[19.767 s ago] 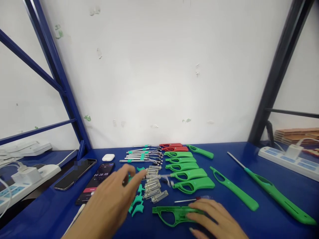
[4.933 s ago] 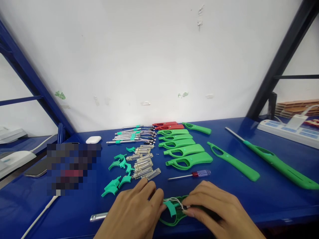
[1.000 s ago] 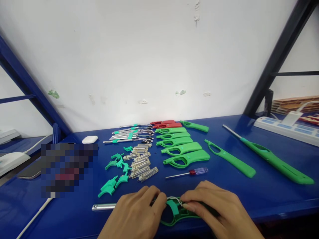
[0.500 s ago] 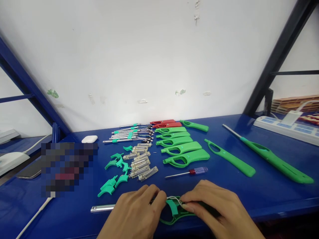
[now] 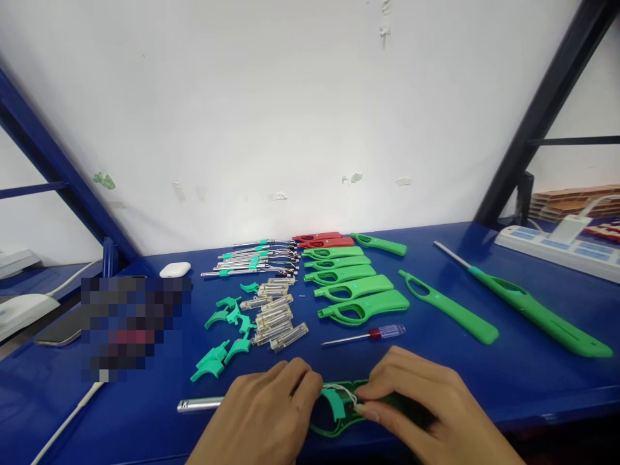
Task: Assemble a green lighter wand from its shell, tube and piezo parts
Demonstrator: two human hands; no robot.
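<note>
A green lighter shell [image 5: 334,429] lies open side up at the front of the table, with a teal trigger [image 5: 334,404] seated in it. My left hand [image 5: 271,407] is closed over the shell's front end, where a silver metal tube [image 5: 199,405] sticks out to the left. A thin white wire [image 5: 345,388] loops above the trigger. My right hand [image 5: 416,400] pinches the wire's end between thumb and forefinger, over the shell's handle. The palm hides the handle's rear part.
Behind lie clear fuel tanks [image 5: 276,316], teal triggers [image 5: 213,361], metal tubes with wires [image 5: 249,261], green shells [image 5: 363,307], red shells [image 5: 324,243] and a screwdriver [image 5: 372,334]. An assembled lighter [image 5: 542,310] and a power strip [image 5: 557,252] are at right, a phone [image 5: 61,328] at left.
My right hand has shifted slightly to the right with the wire's end, and the wire loop stands out a little wider. My left hand keeps its hold on the shell.
</note>
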